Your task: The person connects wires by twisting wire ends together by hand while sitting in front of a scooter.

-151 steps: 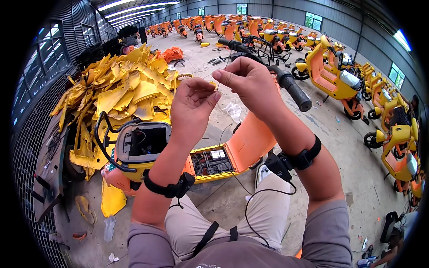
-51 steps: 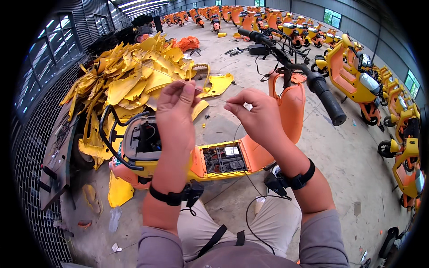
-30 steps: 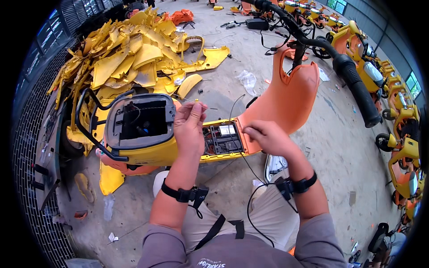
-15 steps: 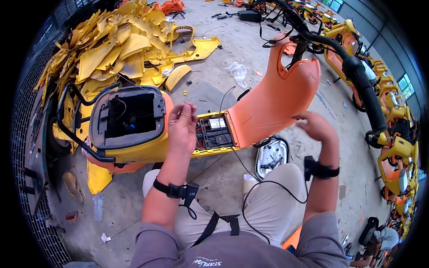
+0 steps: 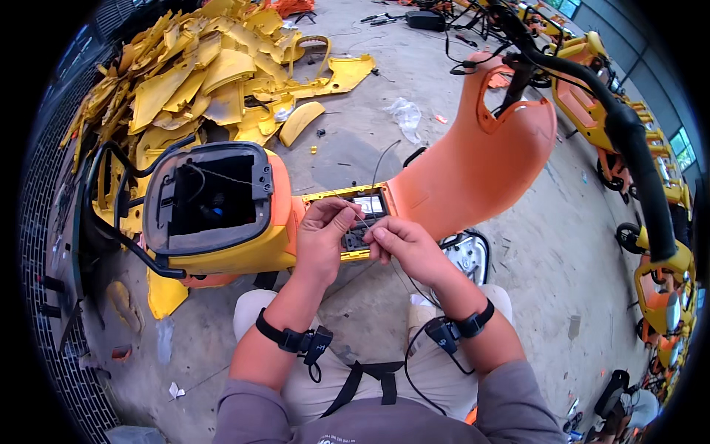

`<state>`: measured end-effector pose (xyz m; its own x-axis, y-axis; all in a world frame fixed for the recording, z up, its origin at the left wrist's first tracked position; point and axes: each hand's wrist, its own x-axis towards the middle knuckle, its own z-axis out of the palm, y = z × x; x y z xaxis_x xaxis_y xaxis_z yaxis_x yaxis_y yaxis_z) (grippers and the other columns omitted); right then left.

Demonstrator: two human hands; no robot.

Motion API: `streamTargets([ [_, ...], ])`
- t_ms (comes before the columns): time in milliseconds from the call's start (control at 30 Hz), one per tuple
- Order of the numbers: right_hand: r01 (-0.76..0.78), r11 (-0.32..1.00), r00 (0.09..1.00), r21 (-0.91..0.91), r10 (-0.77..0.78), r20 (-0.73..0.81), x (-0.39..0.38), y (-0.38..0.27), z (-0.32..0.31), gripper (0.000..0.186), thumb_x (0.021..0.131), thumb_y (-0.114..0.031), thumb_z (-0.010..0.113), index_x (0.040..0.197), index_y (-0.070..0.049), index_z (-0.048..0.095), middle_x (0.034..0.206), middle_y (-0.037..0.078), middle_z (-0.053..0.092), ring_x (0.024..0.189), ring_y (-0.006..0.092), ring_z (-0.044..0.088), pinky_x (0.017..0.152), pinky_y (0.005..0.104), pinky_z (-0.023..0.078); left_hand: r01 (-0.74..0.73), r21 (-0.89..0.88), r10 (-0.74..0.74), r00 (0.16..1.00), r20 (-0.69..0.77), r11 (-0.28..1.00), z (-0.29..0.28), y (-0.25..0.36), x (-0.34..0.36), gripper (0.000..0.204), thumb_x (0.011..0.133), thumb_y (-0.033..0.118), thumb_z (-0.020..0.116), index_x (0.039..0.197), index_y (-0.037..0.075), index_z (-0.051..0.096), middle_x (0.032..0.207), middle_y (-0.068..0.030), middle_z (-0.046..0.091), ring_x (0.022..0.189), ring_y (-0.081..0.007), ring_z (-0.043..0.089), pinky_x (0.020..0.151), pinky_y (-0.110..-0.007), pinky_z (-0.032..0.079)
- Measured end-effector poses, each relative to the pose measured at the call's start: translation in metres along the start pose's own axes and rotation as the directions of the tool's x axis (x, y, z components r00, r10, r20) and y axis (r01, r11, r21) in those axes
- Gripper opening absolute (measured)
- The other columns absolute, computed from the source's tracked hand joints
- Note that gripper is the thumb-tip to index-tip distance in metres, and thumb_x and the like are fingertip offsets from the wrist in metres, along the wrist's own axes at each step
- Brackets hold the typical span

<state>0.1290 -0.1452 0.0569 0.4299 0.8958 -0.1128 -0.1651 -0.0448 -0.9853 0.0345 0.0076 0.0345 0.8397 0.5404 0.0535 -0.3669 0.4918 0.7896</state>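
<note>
A partly dismantled yellow and orange scooter [image 5: 275, 240] lies across the view. My left hand [image 5: 325, 237] is closed on a thin wire [image 5: 359, 216] over the open battery compartment [image 5: 368, 203] in the footboard. My right hand [image 5: 405, 250] pinches the same wire just to the right, close to my left fingertips. The open seat box [image 5: 211, 200] is left of my hands, with a pale line running from it toward them. The orange front panel [image 5: 481, 170] rises at the right beneath black handlebars [image 5: 636, 170]. Black devices with cables are strapped to my forearms.
A pile of yellow panels [image 5: 185, 81] fills the back left. A light metal tray [image 5: 470, 259] lies by my right knee. Rows of scooters [image 5: 658, 274] line the right, with a person [image 5: 640, 407] at lower right. A black box [image 5: 425, 18] and scraps lie on the floor.
Both hands have come down from raised in front to over the footboard compartment. My right hand swung out rightward, then returned beside the left. The view has tilted downward.
</note>
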Motion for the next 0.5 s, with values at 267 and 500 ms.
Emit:
streamTargets([
  [267, 0.143, 0.961, 0.960, -0.236, -0.193, -0.204, 0.004, 0.008, -0.001, 0.016, 0.095, -0.016, 0.060, 0.098, -0.001, 0.063, 0.084, 0.001, 0.063, 0.076, 0.0092, 0.056, 0.071, 0.0255, 0.048, -0.008, 0.085, 0.007, 1.000, 0.010, 0.996, 0.002, -0.002, 0.001, 0.012, 0.090, 0.006, 0.063, 0.102, 0.007, 0.060, 0.095, -0.0092, 0.067, 0.091, -0.0184, 0.064, 0.083, -0.029, 0.050],
  [500, -0.026, 0.999, 0.995, 0.025, 0.024, 0.094, -0.004, 0.003, -0.017, 0.023, 0.099, -0.024, 0.053, 0.099, -0.003, 0.063, 0.076, -0.002, 0.057, 0.072, 0.0055, 0.051, 0.065, 0.0221, 0.044, -0.121, 0.140, 0.105, 0.988, 0.115, 0.983, 0.009, 0.009, 0.005, 0.012, 0.090, 0.004, 0.062, 0.101, 0.008, 0.058, 0.095, -0.0088, 0.068, 0.089, -0.0188, 0.065, 0.075, -0.029, 0.052],
])
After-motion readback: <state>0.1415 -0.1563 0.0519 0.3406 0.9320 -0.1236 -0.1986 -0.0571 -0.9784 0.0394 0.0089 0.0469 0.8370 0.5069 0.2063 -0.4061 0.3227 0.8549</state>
